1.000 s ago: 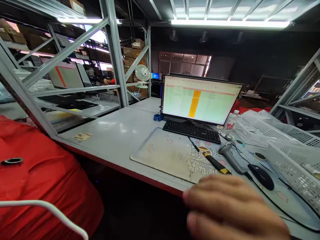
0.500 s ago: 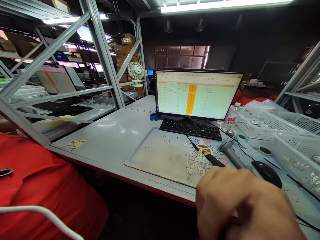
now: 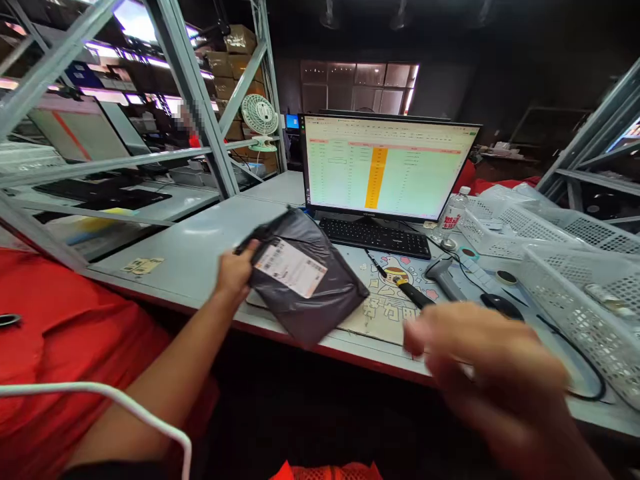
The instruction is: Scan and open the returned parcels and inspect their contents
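Observation:
My left hand [image 3: 234, 272] grips the upper left corner of a dark plastic mailing bag [image 3: 307, 313], which carries a white printed label [image 3: 291, 267]. The bag is tilted above the front of the desk mat and hides the mat's left part. My right hand [image 3: 480, 347] hovers at the desk's front edge, smeared by motion, so its fingers are unclear. Just beyond it lies a black tool with a yellow band [image 3: 413, 292], and behind that a grey handheld scanner [image 3: 445, 280]. A black mouse [image 3: 501, 305] sits to the right of the scanner.
A monitor [image 3: 390, 170] stands behind a black keyboard [image 3: 375, 238]. White perforated baskets [image 3: 565, 293] line the right side, near a plastic bottle [image 3: 453, 213] and a tape roll [image 3: 506, 277]. A metal frame [image 3: 213, 147] rises at left. A white cable [image 3: 100, 393] crosses the lower left.
My left hand has come into view with the dark mailing bag. My right hand stays low at right, its pose changed and blurred. The camera view has tilted downward.

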`<state>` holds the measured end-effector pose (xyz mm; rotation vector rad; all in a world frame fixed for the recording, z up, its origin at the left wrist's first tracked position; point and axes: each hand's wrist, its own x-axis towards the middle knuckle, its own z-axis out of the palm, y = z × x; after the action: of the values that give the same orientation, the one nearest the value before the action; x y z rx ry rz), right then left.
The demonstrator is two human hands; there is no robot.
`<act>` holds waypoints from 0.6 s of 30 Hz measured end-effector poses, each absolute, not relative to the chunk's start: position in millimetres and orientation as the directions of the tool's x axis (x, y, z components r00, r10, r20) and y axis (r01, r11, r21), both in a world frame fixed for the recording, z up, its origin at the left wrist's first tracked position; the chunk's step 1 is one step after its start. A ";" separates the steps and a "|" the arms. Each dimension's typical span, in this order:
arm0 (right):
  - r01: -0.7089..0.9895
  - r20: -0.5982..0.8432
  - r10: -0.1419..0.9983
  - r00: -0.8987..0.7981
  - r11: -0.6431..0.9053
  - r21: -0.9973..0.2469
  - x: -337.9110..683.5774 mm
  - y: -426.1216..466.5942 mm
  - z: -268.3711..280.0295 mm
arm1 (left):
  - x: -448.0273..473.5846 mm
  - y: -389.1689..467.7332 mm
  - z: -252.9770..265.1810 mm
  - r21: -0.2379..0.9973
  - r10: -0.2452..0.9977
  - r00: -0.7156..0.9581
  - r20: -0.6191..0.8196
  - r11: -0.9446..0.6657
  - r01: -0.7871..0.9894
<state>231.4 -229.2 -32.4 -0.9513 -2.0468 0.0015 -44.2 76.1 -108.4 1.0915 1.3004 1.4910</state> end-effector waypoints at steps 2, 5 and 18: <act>0.812 0.688 0.716 -0.122 0.470 -0.345 274.1 -205.3 -41.5 | -4.6 83.2 -141.8 0.996 0.996 -0.094 0.010 -0.017 -0.083; 0.943 0.550 0.787 0.278 -0.113 -0.314 356.0 -176.2 -75.4 | 24.1 82.5 -180.6 0.999 0.999 0.051 -0.014 0.016 -0.046; 0.697 0.009 0.697 0.717 -0.717 0.011 421.0 -127.4 -154.3 | 16.9 80.0 -210.2 0.972 0.949 0.229 0.215 -0.232 0.048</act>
<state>421.0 -127.4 -154.3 -2.9180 -1.1836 -0.0192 16.9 80.0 -210.2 1.5277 0.9764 1.1629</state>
